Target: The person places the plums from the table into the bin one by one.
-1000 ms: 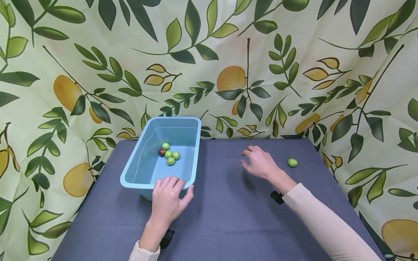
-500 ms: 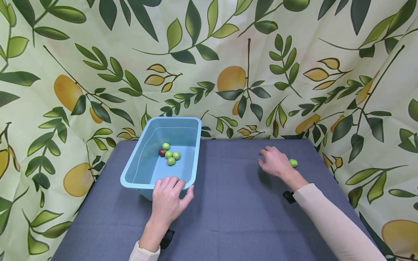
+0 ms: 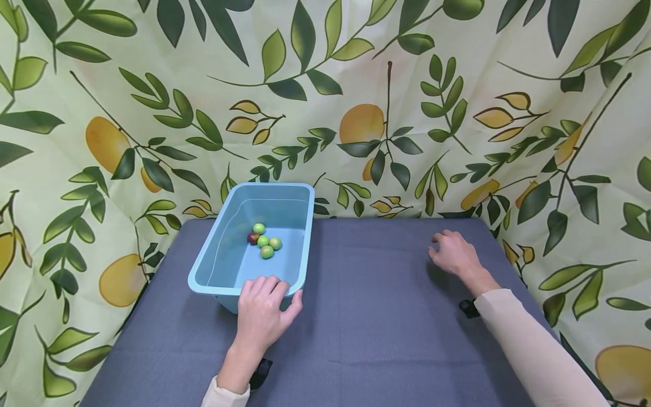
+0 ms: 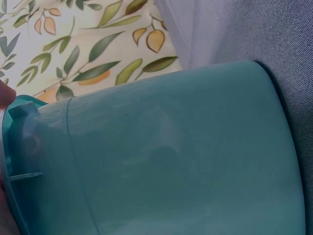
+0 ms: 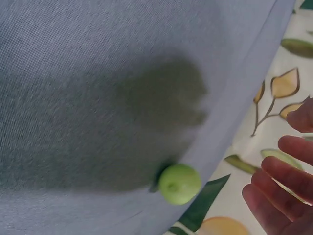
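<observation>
My left hand grips the near rim of a light blue plastic tub, fingers over the edge. The left wrist view shows the tub's outer wall. Inside lie several small round green plums and one dark red plum. My right hand hovers over the right side of the table, its fingers spread and slightly bent, holding nothing. A single green plum lies on the cloth beneath it, apart from the fingers; in the head view the hand hides this plum.
A dark blue-grey cloth covers the table. Behind it and along both sides hangs a curtain printed with leaves and fruit. The table's right edge runs close by the lone plum.
My right hand has moved right across the table until it covers the lone green plum in the head view. The left hand and the tub have stayed in place.
</observation>
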The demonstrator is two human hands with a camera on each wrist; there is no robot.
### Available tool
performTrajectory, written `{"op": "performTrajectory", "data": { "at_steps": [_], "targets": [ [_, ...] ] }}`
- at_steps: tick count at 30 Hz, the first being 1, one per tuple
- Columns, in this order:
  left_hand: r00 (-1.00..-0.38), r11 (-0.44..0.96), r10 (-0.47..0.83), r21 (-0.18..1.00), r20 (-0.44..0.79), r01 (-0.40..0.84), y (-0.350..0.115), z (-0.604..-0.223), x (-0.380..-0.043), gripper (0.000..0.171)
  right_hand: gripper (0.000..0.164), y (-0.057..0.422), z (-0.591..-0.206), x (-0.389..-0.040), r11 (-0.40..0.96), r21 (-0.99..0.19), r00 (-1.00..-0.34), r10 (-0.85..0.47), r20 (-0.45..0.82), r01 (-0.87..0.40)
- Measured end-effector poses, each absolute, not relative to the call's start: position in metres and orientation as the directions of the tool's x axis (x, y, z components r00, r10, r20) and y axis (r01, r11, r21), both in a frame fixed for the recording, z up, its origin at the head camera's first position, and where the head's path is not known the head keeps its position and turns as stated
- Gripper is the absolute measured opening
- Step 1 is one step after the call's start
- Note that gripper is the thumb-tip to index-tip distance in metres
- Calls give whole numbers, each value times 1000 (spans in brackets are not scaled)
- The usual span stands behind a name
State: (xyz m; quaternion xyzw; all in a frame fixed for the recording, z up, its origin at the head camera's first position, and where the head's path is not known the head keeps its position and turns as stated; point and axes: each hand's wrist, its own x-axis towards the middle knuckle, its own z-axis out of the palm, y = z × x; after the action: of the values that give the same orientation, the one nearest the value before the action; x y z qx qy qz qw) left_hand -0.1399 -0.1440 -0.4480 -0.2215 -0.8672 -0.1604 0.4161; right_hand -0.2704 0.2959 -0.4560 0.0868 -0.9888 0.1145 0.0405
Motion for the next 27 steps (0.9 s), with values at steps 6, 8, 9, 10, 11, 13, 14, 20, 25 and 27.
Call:
{"op": "performTrajectory", "data": {
  "at_steps": [6, 8, 9, 10, 11, 13, 14, 20, 25, 27],
  "targets": [
    [-561, 852, 257, 89, 787, 516, -144, -447, -140, 30, 39, 315, -461, -271, 962, -240, -990, -114, 89, -132],
    [-554, 850, 258, 86, 791, 520, -144, -447, -140, 30, 40, 320, -463, -271, 962, -248, -992, -99, 80, -116],
    [-559, 852, 258, 88, 788, 517, -144, -447, -140, 30, 40, 323, -464, -271, 961, -253, -993, -93, 75, -109],
    [-564, 853, 258, 89, 785, 514, -144, -448, -139, 31, 41, 326, -465, -271, 962, -255, -994, -84, 67, -98],
    [-563, 853, 258, 88, 785, 514, -144, -448, -139, 31, 41, 328, -466, -271, 962, -258, -996, -75, 58, -87],
    [-560, 852, 259, 86, 787, 516, -144, -448, -139, 31, 42, 333, -469, -271, 962, -265, -998, -55, 36, -63],
    [-561, 853, 260, 86, 786, 516, -144, -448, -139, 31, 43, 335, -471, -271, 962, -268, -999, -48, 24, -53],
    [-555, 851, 262, 82, 790, 519, -144, -448, -140, 26, 43, 345, -479, -268, 953, -301, -999, -43, -6, -39],
    [-543, 849, 266, 73, 797, 524, -144, -447, -140, 23, 39, 348, -486, -268, 948, -316, -999, -47, -7, -43],
    [-551, 851, 264, 77, 792, 519, -144, -447, -140, 24, 39, 348, -488, -269, 946, -319, -998, -58, -12, -51]
  ]
}}
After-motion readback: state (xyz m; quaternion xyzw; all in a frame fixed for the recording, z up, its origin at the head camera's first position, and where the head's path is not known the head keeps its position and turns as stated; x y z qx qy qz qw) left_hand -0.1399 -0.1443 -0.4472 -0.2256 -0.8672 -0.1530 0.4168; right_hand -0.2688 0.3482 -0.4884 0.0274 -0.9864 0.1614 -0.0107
